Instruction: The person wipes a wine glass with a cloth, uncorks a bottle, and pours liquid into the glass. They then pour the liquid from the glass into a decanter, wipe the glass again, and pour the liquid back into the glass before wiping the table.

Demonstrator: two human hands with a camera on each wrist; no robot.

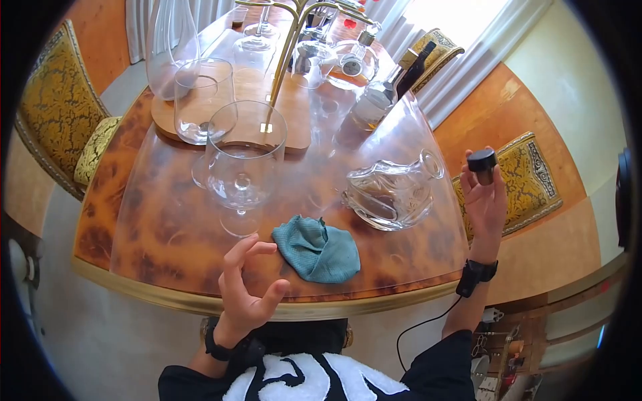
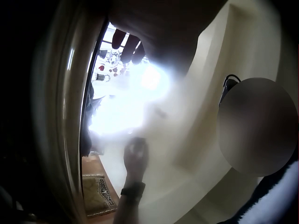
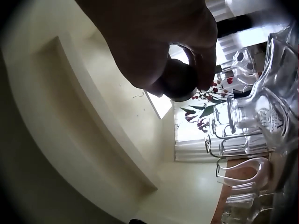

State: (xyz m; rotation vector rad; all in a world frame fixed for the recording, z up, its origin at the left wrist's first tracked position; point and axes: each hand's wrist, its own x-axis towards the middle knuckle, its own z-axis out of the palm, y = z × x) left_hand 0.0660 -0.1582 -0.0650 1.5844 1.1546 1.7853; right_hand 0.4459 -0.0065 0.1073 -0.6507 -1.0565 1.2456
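My right hand (image 1: 484, 207) pinches a black stopper (image 1: 482, 160) upright between thumb and fingers, off the table's right edge; the right wrist view shows the stopper (image 3: 178, 80) in the fingers too. A clear glass decanter (image 1: 391, 194) lies tilted on the table to the left of that hand, its open neck toward it. My left hand (image 1: 249, 289) is held over the table's front edge with fingers bent loosely and nothing in them. Beside its fingertips lies a crumpled teal cloth (image 1: 317, 250).
A large stemmed glass (image 1: 245, 157) stands beyond my left hand. Behind it are a wooden board (image 1: 294, 120), another glass (image 1: 200, 100), a tall decanter (image 1: 170, 50) and a brass stand (image 1: 277, 70). Bottles (image 1: 416, 67) stand at the back right. Patterned chairs (image 1: 57, 100) flank the table.
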